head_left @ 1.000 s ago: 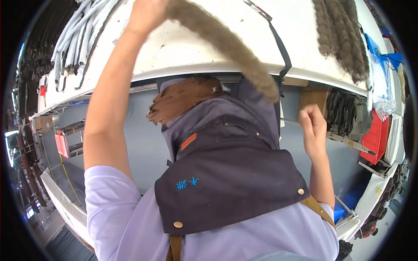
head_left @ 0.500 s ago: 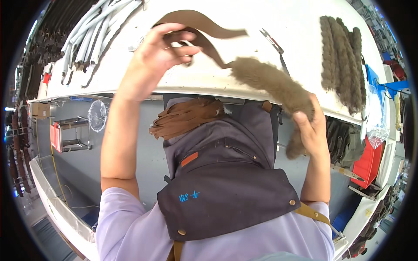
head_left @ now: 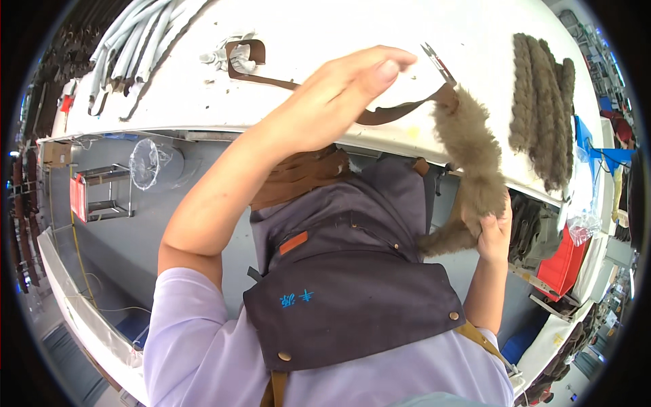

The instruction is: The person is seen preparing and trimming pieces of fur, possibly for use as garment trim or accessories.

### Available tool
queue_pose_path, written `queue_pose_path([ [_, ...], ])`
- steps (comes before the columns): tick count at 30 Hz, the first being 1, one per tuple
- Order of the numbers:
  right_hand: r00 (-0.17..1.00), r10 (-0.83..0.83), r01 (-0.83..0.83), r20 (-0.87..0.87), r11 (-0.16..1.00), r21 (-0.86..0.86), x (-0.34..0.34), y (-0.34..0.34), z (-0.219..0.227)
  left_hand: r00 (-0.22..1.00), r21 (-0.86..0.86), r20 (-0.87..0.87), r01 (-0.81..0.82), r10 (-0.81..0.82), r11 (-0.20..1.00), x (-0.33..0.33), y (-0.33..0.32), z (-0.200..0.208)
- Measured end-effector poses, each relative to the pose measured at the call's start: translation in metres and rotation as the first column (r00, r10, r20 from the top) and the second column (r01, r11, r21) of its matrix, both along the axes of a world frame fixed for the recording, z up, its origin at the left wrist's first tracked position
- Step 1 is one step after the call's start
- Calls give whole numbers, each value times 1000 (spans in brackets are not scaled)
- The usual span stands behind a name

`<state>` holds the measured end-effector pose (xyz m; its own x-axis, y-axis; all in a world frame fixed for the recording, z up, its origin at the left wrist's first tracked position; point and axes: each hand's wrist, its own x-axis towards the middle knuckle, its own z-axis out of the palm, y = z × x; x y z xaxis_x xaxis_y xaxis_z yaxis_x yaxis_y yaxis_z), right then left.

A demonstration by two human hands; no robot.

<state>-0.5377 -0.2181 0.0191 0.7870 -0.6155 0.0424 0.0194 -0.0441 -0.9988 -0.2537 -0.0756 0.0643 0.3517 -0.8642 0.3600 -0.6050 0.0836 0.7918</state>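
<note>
My right hand (head_left: 496,232) grips a long grey-brown fur strip (head_left: 475,139) near its lower part, with one end hanging below the thumb. The strip's upper end rests over the white table and joins a narrow brown band (head_left: 400,114). That band passes behind my left hand (head_left: 339,91) and ends in a loop (head_left: 234,61) on the table. My left hand is above the band, fingers stretched out together toward the fur's upper end; its palm side is hidden. Beyond that end lie small thread snips (head_left: 439,66). A bundle of brown strips (head_left: 298,178) lies on my lap.
Several fur strips (head_left: 539,112) lie side by side at the table's right. Pale, wrapped lengths (head_left: 132,51) are heaped at the far left, and crumpled white scraps (head_left: 217,57) sit near the loop. Below the table stand a metal rack (head_left: 105,193) and a red bin (head_left: 564,268).
My left hand has moved right across the table and let the band's loop drop onto the table. My right hand has lowered slightly, and the fur strip now hangs more upright.
</note>
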Motion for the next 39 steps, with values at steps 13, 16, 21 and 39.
queue_pose_path([
  [13, 935, 291, -349, 204, 645, 680, 15, 7, -29, 542, -237, -754, 303, -371, 923, -50, 2, 3],
  [16, 909, 350, -380, 228, 464, 800, 7, -14, -39, 946, 287, -296, 224, -136, 931, -27, 19, 30],
  [21, 892, 384, -376, 239, 335, 864, 9, -24, -47, 946, 180, 84, 296, -314, 938, -21, 28, 18],
  [39, 885, 355, -398, -303, 912, -96, 72, 67, -34, 306, -291, -861, 357, -406, 888, -70, 25, -17],
])
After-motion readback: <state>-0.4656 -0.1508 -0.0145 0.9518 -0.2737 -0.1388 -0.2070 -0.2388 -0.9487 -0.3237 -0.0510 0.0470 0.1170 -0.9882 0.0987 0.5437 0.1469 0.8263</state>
